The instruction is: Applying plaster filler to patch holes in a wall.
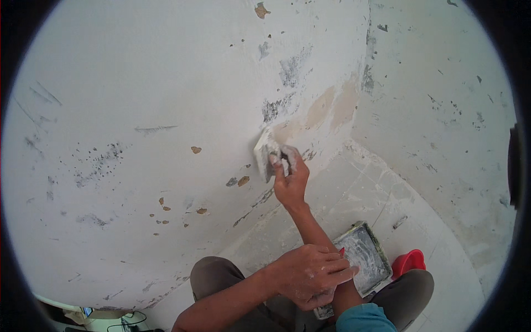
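Observation:
My right hand (291, 172), smeared with white putty, grips a flat putty scraper (263, 155) and holds it against the white wall (166, 99). White putty coats much of the scraper. Below, my left hand (315, 274) is closed, its fingers curled, and lies across my right forearm in this view. A small red tip (342, 252) shows just above its fingers; whatever else the left hand holds is hidden. Under my forearms stands a shallow grey tray (362, 254), smeared with white putty inside and partly covered by my arms.
A red bowl-like container (409, 262) is at the tray's right, beside my knee (412, 296). Scuffs, chips and beige patches (321, 108) mark the wall. A second wall (437, 99) meets it in a corner above the tiled floor (354, 188). A dark cable (135, 320) lies lower left.

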`<state>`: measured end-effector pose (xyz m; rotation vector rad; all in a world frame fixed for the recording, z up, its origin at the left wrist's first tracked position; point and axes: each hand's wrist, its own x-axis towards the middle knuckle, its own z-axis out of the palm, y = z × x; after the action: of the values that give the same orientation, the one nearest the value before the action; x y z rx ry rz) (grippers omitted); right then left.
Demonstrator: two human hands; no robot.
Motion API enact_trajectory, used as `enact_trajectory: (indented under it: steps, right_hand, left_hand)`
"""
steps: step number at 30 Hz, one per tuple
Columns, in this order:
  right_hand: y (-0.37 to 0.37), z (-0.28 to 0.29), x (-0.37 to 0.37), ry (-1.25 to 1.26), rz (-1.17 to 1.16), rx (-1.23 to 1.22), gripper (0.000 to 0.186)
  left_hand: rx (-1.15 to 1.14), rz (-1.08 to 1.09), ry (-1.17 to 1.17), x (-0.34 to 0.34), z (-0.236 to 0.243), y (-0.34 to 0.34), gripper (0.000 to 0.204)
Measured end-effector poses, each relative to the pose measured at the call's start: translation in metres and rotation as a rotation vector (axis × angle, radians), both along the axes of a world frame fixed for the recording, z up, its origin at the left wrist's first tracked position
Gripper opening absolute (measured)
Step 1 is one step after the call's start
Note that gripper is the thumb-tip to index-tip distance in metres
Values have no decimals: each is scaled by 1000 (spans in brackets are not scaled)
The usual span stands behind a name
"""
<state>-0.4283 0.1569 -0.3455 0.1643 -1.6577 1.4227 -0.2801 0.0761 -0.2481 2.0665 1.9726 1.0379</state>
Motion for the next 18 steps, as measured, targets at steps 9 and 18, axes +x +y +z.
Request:
enact_trajectory:
  steps: [9,18]
  right_hand:
    - [28,-35,30,-127,102,-219,33]
    - [66,-7,-20,112,-119,319,42]
  left_hand:
    - [8,-20,-19,1,3,2,61]
    - [4,-16,-4,-3,-3,-3,63]
